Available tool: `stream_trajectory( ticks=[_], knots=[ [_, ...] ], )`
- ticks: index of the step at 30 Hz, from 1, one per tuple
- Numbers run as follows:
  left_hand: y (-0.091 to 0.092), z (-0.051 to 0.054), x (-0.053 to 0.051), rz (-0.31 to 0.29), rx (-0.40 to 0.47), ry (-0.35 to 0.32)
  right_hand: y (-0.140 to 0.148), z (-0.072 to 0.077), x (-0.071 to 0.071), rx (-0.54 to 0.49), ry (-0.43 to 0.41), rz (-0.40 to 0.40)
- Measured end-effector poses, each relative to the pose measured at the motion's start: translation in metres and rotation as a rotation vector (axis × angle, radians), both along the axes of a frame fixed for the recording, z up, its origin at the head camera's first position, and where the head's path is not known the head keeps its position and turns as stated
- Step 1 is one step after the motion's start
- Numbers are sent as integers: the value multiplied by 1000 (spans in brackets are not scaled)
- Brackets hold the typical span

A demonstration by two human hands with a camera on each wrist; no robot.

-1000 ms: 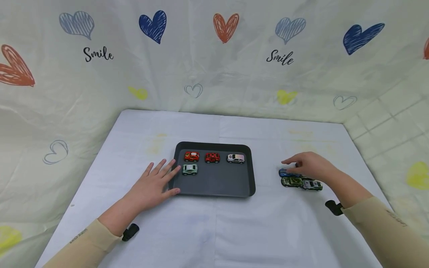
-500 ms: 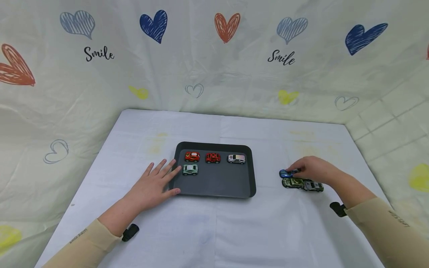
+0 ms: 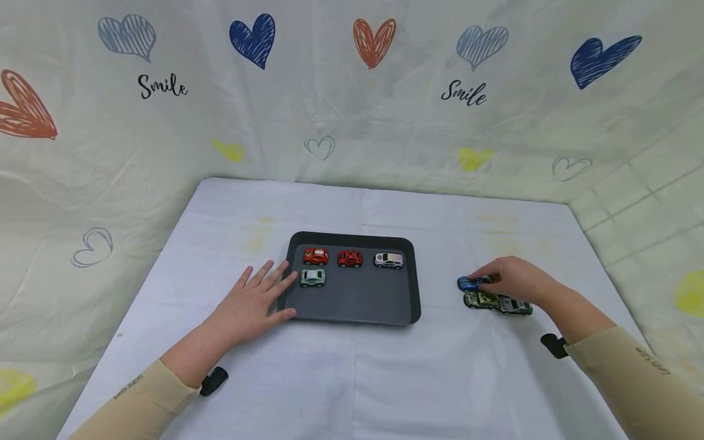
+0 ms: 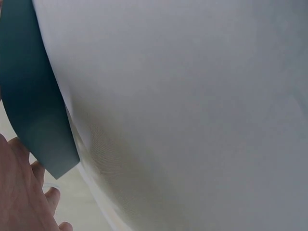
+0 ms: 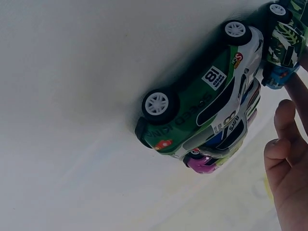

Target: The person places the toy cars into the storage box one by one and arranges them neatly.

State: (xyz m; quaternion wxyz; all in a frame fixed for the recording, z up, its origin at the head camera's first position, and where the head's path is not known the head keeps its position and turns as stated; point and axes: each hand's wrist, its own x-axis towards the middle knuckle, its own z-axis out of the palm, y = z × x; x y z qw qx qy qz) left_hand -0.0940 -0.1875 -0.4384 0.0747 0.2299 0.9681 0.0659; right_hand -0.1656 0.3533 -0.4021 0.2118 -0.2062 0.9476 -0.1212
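Note:
In the head view my left hand (image 3: 250,305) rests with spread fingers at the left rim of a dark grey baking tray (image 3: 352,311). The left wrist view shows that hand (image 4: 24,192) beside the tray's wall (image 4: 38,91). Off to the tray's right, my right hand (image 3: 517,280) pinches a blue toy car (image 3: 467,283), partly hidden by the fingers. Just in front of it stand a green camouflage toy car (image 3: 481,300) and a green-and-white toy car (image 3: 515,305), end to end. The right wrist view shows the green-and-white car (image 5: 207,101) close up, with a purple-ended toy car (image 5: 202,165) behind it.
On the tray, two red toy cars (image 3: 316,256) and a white one (image 3: 388,261) form the back row. A pale green toy car (image 3: 312,278) stands in front at the left. A white cloth (image 3: 418,379) covers the table; a heart-printed curtain hangs behind.
My right hand has lowered onto the blue toy car, and its fingers have closed on it. My left hand has stayed at the tray.

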Motion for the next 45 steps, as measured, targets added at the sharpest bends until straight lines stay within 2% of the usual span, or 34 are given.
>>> stream_trajectory(
  ticks=[12, 22, 33, 41, 45],
  knots=[
    [0, 4, 0, -2, 8, -1, -3, 10, -3, -45, 68, -17],
    [0, 4, 1, 0, -11, 8, -31, 25, -3, -72, 167, 6],
    [0, 5, 1, 3, -14, 0, -90, 36, -11, -122, 255, 134],
    [0, 2, 1, 6, -8, -4, -140, 45, -22, -158, 254, 220],
    [0, 0, 0, 5, -8, -3, -161, 44, -24, -175, 258, 269]
  ],
)
